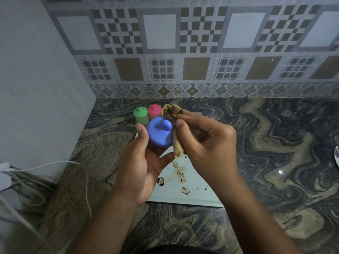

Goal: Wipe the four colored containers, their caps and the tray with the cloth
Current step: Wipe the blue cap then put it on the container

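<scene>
Wall [36,88] hard on the left, cables [55,165] trailing along its foot, so it's tight there. Green container [140,115] and pink container [154,111] stand touching near the back corner. Left hand [139,162] cradles the blue cap [160,131], thumb curled on its rim. Right hand [207,140] pinches the rolled cloth [177,142] against the cap's side, above the white tray [194,195]. To the right there's open countertop [275,143].

My desk [275,143] is that swirly dark-and-tan stone stuff. Behind it there's a tiled wall [201,43] with checker squares and a flowery border strip, and a plain white wall [36,88] on the left. A white cable [86,180] loops over the left edge, and something white with purple marks [336,156] pokes in far right.
</scene>
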`<state>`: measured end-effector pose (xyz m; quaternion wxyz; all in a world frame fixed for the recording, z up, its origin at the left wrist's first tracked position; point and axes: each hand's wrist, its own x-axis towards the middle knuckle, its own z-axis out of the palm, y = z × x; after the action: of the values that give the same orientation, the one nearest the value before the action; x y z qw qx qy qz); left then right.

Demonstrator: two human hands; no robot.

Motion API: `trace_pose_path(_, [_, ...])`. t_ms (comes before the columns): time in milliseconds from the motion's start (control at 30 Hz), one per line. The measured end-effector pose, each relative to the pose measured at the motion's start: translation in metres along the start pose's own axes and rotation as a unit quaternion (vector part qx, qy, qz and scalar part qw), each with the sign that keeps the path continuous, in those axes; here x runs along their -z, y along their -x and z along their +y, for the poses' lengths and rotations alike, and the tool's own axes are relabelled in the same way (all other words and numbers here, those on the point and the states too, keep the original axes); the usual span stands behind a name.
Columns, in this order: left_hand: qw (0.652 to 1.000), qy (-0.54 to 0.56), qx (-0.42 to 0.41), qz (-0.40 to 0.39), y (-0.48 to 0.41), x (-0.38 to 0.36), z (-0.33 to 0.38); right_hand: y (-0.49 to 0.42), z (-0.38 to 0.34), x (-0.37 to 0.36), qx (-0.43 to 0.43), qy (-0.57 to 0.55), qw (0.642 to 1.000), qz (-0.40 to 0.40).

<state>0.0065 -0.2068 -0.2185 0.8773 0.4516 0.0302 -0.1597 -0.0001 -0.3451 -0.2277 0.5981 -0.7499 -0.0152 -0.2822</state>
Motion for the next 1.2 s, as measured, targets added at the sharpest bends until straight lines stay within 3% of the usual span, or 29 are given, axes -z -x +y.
trace_pose_path(200, [0.999, -0.005, -0.031, -0.024, 0.004, 0.005, 0.002, 0.004, -0.008, 0.000, 0.066, 0.018, 0.997, 0.033])
trace_pose_path(367, [0.999, -0.049, 0.000, -0.001, 0.003, 0.004, 0.004, -0.001, -0.008, 0.001, 0.045, 0.022, 0.998, 0.028])
trace_pose_path(533, [0.996, -0.026, -0.054, -0.067, 0.006, 0.010, -0.001, 0.003, -0.008, 0.000, 0.054, 0.030, 0.998, 0.032])
trace_pose_path(733, [1.000, -0.018, -0.001, 0.022, 0.003, 0.005, 0.003, -0.009, -0.008, 0.008, -0.037, 0.010, 0.998, 0.040])
trace_pose_path(1067, [0.997, -0.028, -0.015, 0.070, -0.003, 0.005, 0.005, -0.002, -0.010, 0.011, -0.018, -0.054, 0.997, 0.045])
trace_pose_path(1200, [0.988, -0.105, -0.051, 0.097, -0.007, 0.009, -0.001, 0.000, 0.002, 0.004, -0.087, -0.059, 0.994, 0.010])
